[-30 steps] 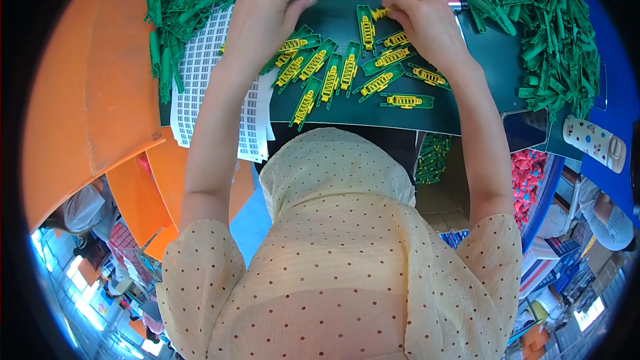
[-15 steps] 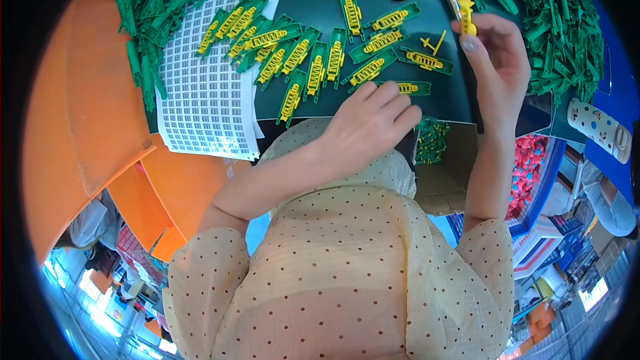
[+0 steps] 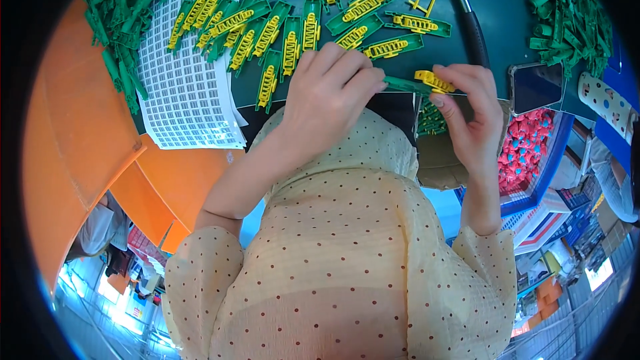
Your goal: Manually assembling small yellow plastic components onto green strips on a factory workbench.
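My left hand (image 3: 330, 97) is closed at the table's near edge, its fingertips pinching a narrow green plastic casing (image 3: 402, 85). In the fingers of my right hand (image 3: 475, 110) is a yellow plastic insert (image 3: 434, 81), held against or just beside the right end of that casing; I cannot tell if they touch. Beyond my hands lie several green casings with yellow ribbed inserts in them, such as a casing with its insert (image 3: 395, 47) just above my left fingertips. A loose yellow stick-shaped piece (image 3: 432, 4) rests past them.
A hammer's black handle (image 3: 475, 39) lies beyond my right hand. A phone (image 3: 535, 88) sits right of it. Piles of green casings (image 3: 137, 0) stand far left and far right (image 3: 567, 20). Printed white sheets (image 3: 190, 107) lie left. A crate of pink pieces (image 3: 527, 150) is lower right.
My right hand has come down from the hammer with the yellow insert to beside my left hand. A green casing now shows in my left fingertips. The view has shifted.
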### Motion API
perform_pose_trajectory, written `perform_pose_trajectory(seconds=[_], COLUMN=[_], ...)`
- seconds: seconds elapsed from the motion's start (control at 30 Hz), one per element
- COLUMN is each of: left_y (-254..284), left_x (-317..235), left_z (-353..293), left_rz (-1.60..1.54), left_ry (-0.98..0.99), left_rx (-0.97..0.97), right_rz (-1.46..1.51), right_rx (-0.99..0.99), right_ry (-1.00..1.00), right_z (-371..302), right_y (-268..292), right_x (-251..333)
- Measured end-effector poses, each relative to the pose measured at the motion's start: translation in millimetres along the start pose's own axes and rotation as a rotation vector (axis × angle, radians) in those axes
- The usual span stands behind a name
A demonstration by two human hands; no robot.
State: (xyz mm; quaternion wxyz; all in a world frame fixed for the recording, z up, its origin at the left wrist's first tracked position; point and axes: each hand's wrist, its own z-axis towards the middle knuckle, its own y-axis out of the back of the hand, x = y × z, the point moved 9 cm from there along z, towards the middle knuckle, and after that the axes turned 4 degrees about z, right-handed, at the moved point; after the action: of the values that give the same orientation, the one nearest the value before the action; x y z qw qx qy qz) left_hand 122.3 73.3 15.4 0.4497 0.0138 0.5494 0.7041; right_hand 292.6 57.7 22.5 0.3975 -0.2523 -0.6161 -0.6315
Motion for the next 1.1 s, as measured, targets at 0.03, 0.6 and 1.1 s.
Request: perform_pose_trajectory(seconds=[0.03,0.6,1.1], left_y=[-1.2,-3.6,-27.6], left_x=[0.0,4.9,-21.6], left_z=[1.2,-6.9,12.6], left_rz=[0.0,0.048,-0.055], left_ry=[0.002,0.064,0.037], left_rx=[0.003,0.022,0.077], right_rz=[0.002,-0.153,0.219], right_rx=[0.001,-0.081,-0.171], right_ry=[-0.002,0.03,-0.228], right_z=[-0.6,-8.6,-24.9], right_y=[-3.1,-9.0,-14.8], right_x=[0.0,-0.1,-32.6])
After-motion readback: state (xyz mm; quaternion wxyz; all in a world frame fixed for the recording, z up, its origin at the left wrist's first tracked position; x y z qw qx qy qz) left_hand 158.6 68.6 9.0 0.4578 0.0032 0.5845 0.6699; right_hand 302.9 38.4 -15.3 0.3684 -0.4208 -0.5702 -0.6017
